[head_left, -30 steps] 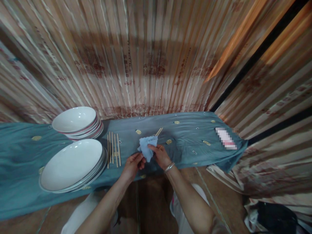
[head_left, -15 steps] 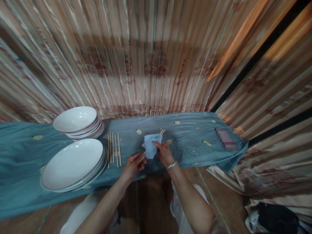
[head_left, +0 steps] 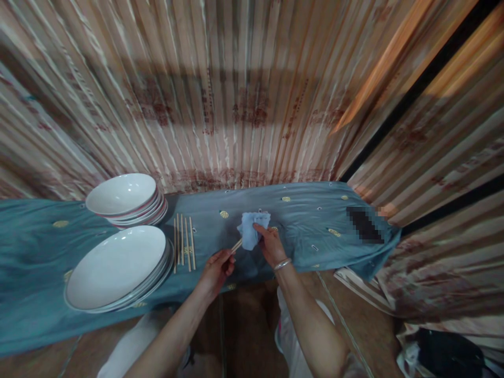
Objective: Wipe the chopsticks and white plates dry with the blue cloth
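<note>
2 chopsticks (head_left: 237, 245) + blue cloth (head_left: 249, 232), just below frame ctr.
L hand (head_left: 216, 266): fingers closed on sticks' near ends; R hand (head_left: 271, 247): thumb + fingers pinching cloth over far part. Plate stack (head_left: 116, 270) lower L.

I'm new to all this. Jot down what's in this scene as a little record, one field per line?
Left hand: grips the near ends of the held chopsticks
Right hand: holds a light blue cloth over them
Far ends: hidden
Right wrist: silver-coloured bracelet
Left of hands: loose chopsticks, lying side by side
Farther left: stacked plates, with stacked bowls behind
Surface: blue-green tablecloth
Backdrop: patterned curtain
</note>
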Motion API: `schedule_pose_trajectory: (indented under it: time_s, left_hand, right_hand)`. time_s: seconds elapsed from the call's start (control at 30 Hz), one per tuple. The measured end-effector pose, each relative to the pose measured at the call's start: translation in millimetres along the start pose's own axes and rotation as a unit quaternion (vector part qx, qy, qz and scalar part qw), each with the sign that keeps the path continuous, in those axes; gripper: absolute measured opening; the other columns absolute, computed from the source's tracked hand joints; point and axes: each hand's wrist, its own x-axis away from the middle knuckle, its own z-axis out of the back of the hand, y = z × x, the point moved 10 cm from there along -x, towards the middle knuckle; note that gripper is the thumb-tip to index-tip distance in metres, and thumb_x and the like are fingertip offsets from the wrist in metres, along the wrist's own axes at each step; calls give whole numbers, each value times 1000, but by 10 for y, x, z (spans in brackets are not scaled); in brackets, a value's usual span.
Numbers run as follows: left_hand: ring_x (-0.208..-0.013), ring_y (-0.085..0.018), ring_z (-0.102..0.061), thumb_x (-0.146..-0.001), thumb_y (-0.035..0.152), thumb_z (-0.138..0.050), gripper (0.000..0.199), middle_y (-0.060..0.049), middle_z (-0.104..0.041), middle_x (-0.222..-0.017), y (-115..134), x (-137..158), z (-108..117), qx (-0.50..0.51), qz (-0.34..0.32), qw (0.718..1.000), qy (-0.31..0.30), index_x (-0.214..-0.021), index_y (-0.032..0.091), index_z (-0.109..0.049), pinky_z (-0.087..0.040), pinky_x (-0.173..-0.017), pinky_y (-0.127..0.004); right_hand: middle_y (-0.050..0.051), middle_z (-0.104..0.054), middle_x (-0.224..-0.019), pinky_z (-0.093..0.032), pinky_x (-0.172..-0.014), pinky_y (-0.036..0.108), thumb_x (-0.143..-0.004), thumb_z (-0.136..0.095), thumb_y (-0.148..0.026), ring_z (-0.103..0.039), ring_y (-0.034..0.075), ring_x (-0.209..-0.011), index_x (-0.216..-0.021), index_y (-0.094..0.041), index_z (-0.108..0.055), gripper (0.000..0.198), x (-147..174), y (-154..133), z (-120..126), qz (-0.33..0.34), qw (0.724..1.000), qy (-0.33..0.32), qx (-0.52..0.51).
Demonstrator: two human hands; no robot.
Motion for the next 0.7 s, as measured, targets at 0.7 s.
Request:
schedule_pose_trajectory:
  time_s: [0.7]
  left_hand:
    - [-40, -4, -42, -47, 42, -84, 44, 4, -56, -53, 78, -45, -5, 30, -41, 999, 5, -69, 13, -60, -28, -42, -18]
  right_hand:
    - [1, -70, -62, -45, -58, 27, -57, -81, -40, -58, 14, -55, -69, -16, -73, 28, 207, 368, -285, -49, 992, -90, 69]
